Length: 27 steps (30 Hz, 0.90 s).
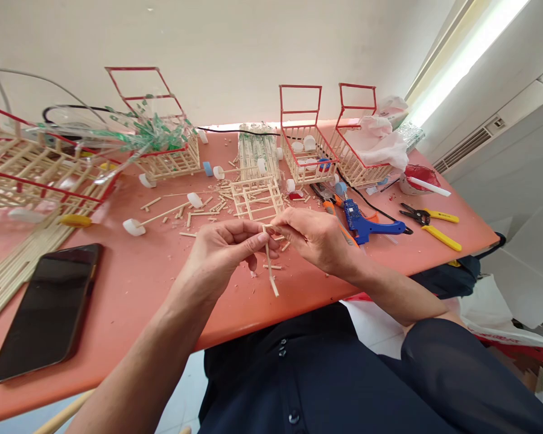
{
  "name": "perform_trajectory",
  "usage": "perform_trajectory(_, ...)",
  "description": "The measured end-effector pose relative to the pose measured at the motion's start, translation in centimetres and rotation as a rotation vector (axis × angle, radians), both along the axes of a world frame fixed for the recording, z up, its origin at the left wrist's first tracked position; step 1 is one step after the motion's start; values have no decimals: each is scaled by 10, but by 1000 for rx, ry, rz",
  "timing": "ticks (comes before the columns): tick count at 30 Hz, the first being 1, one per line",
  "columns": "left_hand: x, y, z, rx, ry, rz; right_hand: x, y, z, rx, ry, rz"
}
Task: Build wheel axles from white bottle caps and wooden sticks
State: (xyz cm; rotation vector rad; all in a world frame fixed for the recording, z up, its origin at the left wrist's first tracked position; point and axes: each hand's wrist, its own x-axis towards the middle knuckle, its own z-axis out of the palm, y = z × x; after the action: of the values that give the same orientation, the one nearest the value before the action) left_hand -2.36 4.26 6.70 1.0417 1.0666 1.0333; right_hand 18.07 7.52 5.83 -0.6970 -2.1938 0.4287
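Observation:
Near the table's front middle, my left hand [235, 244] pinches a thin wooden stick piece [270, 265] between thumb and fingers. The piece is joined from short sticks and its lower end points down toward the table edge. My right hand [319, 235] is closed at the upper end of the same piece, its fingertips touching the left fingers. Whether the right fingers hold a further stick is hidden. Just beyond the hands lies a flat lattice of wooden sticks [256, 202], with loose cut stick bits [206, 208] scattered around it.
Stick carts with red handles, such as this cart [305, 144], line the back. On the right lie a blue glue gun [366, 224], yellow-handled wire strippers [438, 226] and a red-stained cup [419, 179]. A phone [47, 307] and long sticks [20, 262] are at left.

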Motion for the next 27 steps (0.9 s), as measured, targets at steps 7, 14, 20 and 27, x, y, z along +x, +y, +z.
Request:
perform_trajectory(7, 1, 0, 1, -2, 36, 10, 0, 0, 0, -20, -12, -10)
perform_trajectory(14, 1, 1, 1, -9, 27, 4, 0, 0, -1, -23, 4, 5)
perform_trajectory(20, 1, 0, 1, -8, 3, 1, 0, 0, 0, -31, -28, -22)
perform_trajectory(27, 1, 1, 0, -18, -1, -2, 1, 0, 0, -31, -10, -4)
